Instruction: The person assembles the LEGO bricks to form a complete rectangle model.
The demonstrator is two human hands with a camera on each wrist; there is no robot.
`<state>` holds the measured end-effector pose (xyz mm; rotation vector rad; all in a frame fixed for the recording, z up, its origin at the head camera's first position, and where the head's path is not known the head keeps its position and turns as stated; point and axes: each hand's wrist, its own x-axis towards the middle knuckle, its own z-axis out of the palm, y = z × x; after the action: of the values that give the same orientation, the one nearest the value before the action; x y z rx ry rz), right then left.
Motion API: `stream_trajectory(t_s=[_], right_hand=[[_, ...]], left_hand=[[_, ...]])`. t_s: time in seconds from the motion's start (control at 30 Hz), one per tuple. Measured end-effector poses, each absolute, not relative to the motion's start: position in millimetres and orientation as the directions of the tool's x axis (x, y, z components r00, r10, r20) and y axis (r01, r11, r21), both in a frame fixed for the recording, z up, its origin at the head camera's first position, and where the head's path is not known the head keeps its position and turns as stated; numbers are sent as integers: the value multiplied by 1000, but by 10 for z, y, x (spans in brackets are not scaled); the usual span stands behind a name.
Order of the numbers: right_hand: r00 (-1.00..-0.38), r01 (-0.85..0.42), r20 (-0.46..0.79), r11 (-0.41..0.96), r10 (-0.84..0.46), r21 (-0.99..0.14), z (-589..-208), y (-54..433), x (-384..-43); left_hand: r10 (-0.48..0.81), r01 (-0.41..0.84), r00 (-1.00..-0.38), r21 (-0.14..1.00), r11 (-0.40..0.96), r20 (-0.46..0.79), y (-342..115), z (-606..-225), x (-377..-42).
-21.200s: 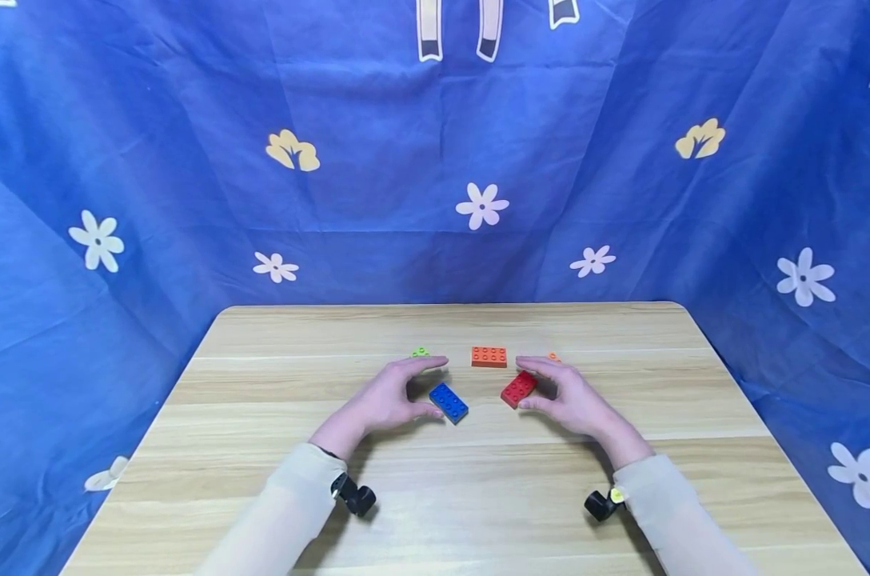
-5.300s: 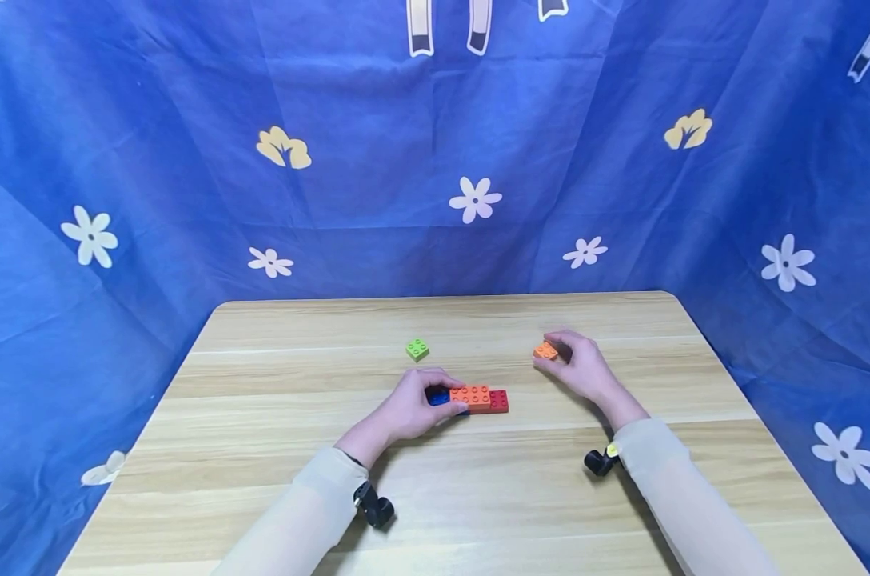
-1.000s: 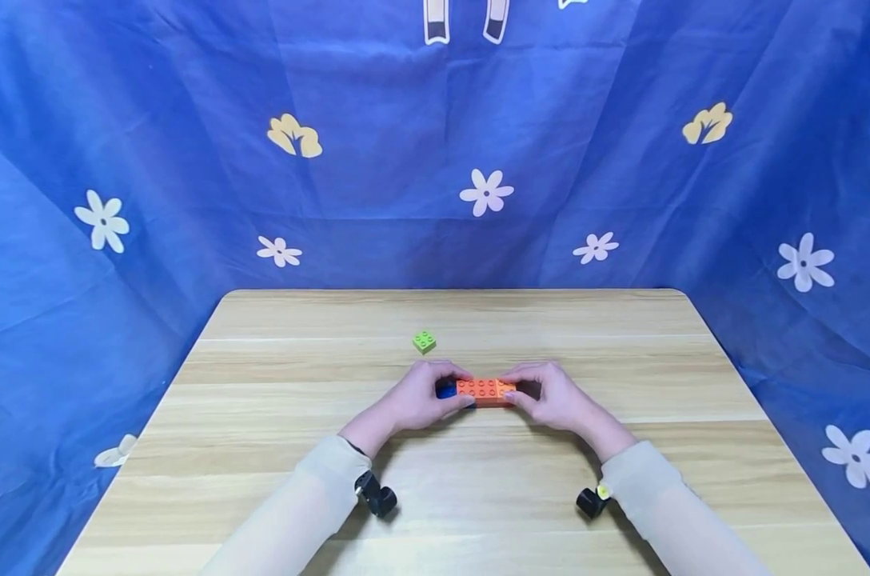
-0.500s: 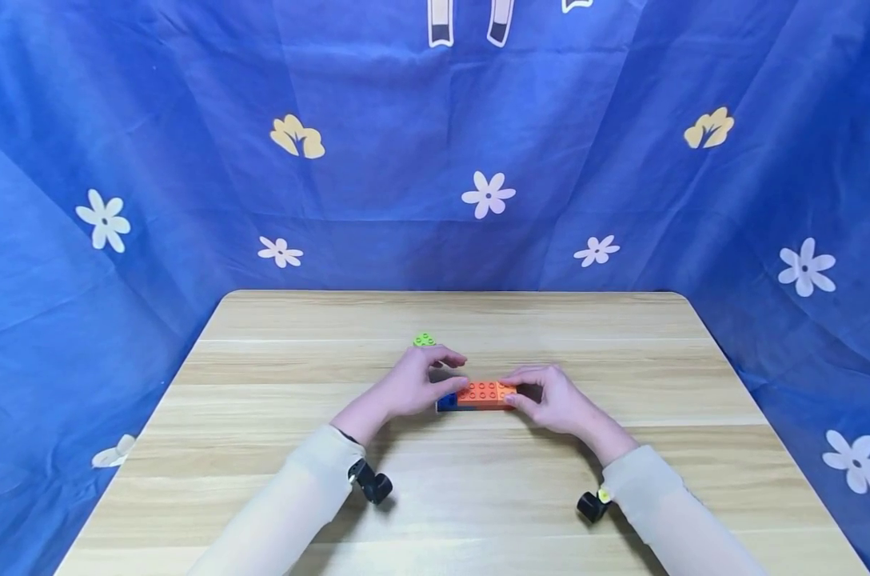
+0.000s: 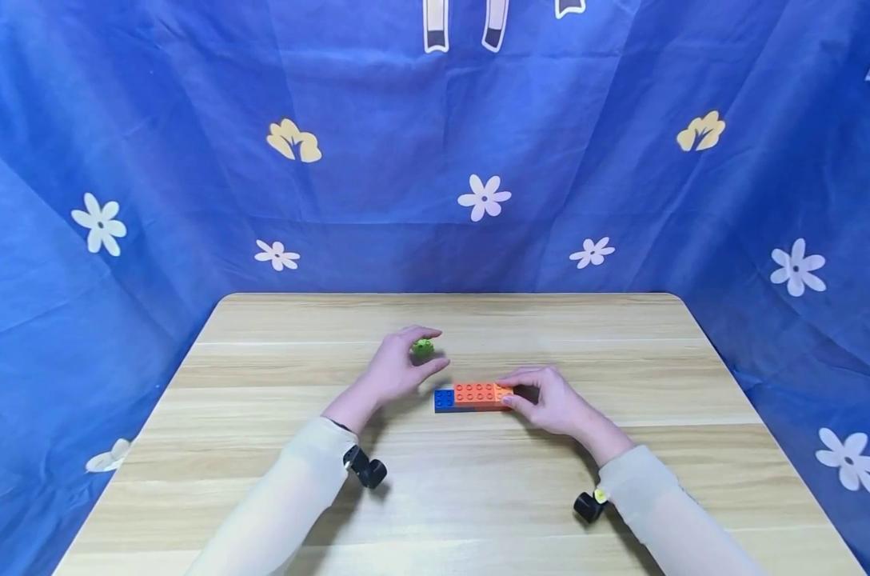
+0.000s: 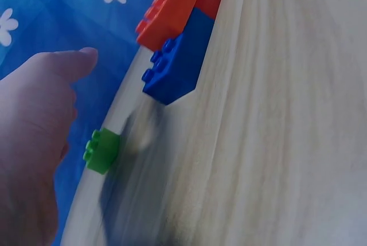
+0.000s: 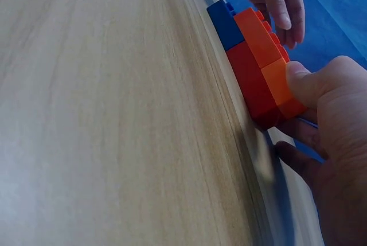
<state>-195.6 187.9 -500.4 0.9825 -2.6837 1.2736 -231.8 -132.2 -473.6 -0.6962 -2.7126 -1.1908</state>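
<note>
My left hand is open around the small green toy brick, thumb and fingers spread on either side of it. In the left wrist view that green brick sits on the table below the hand. My right hand pinches the small light-orange brick at the right end of a joined row. Beside it on the upper layer is a long orange-red brick. Underneath lie a blue brick, its left end bare, and a red brick, end to end.
The wooden table runs back to a blue curtain with white flowers, which also hangs at both sides. A small black camera is worn on each wrist, the left camera and the right camera.
My left hand has let go of the joined bricks and moved back and left to the green brick. My right hand stays on the light-orange brick, which earlier lay apart at the right.
</note>
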Motion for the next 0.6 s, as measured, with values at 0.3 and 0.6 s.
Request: stream_trajectory(t_s=[0.3, 0.6], right_hand=[[-804, -545, 273, 472, -528, -693, -4995, 1873, -1933], [-815, -529, 255, 489, -520, -694, -5000, 1877, -1926]], left_hand=[[278, 373, -928, 657, 655, 249, -1414, -4862, -2462], [195, 289, -957, 638, 714, 214, -1466, -5009, -2541]])
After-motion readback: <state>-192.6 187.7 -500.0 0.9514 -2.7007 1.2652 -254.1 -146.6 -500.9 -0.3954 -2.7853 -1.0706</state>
